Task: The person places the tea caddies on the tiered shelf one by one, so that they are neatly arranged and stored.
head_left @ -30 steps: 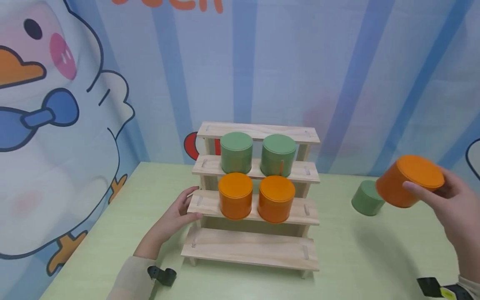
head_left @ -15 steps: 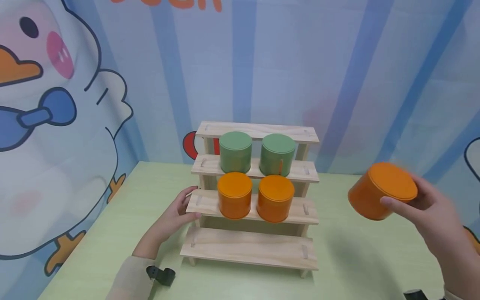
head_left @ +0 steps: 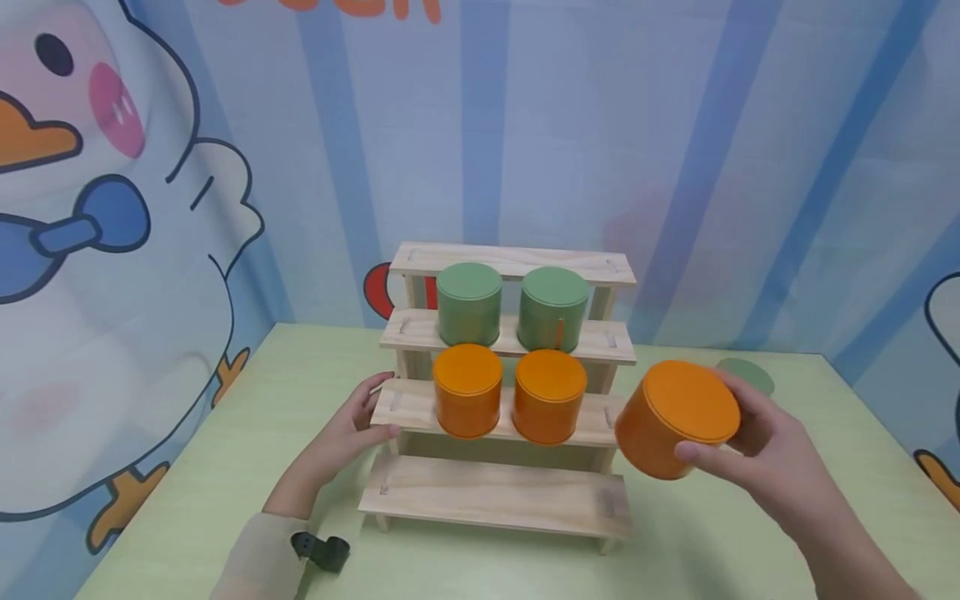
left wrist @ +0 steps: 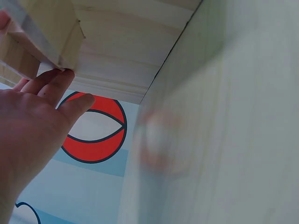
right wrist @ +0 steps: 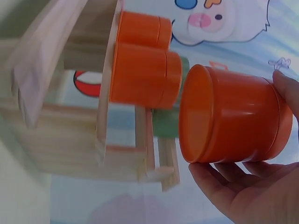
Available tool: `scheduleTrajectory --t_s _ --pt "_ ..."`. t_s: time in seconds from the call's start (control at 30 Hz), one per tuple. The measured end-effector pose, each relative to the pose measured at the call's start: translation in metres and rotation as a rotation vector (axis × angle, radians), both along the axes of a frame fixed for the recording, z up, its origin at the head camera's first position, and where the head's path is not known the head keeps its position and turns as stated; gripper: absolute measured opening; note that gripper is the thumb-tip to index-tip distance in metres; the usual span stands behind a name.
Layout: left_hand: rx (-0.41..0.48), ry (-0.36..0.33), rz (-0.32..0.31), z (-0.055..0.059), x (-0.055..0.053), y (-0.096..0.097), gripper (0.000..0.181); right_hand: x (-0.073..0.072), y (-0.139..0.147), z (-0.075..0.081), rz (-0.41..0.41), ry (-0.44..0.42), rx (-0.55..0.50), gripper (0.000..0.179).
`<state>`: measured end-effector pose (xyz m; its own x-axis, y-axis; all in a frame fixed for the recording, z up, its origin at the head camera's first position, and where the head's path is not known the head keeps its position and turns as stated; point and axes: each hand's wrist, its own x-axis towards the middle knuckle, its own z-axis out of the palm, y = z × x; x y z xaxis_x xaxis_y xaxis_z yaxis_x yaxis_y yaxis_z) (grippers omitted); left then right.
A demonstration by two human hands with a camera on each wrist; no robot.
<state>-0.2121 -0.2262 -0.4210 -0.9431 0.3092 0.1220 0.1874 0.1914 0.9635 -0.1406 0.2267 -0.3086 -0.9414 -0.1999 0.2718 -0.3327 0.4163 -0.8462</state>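
In the head view, my right hand (head_left: 772, 458) grips an orange lidded tin (head_left: 675, 417), tilted in the air just right of a stepped wooden stand (head_left: 495, 492). The right wrist view shows the tin (right wrist: 238, 116) between thumb and fingers, its base towards the stand. My left hand (head_left: 348, 433) holds the left end of the stand's second step from the bottom, thumb at the front edge. On that step stand two orange tins, one left (head_left: 468, 392) and one right (head_left: 549, 398). Two green tins, left (head_left: 469, 307) and right (head_left: 553, 310), stand one step higher.
Another green tin (head_left: 746, 375) is on the table right of the stand, partly hidden behind my right hand. The pale green table (head_left: 225, 450) ends at a striped cloth backdrop (head_left: 555, 125) with a printed duck. The stand's lowest and top steps are bare.
My right hand has carried the orange tin leftwards and somewhat down, from the far right to beside the stand. My left hand stays at the stand's left end.
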Motion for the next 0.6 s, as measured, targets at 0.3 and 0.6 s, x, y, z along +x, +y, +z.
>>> scheduleTrajectory --t_s 0.3,0.6 --pt "-0.002 0.002 0.001 0.0 0.0 0.0 0.077 0.009 -0.039 -0.004 0.112 0.028 -0.039 0.071" --pt "0.007 -0.023 -0.001 0.0 0.0 0.0 0.079 0.015 -0.075 -0.009 0.184 -0.07 -0.07 0.071"
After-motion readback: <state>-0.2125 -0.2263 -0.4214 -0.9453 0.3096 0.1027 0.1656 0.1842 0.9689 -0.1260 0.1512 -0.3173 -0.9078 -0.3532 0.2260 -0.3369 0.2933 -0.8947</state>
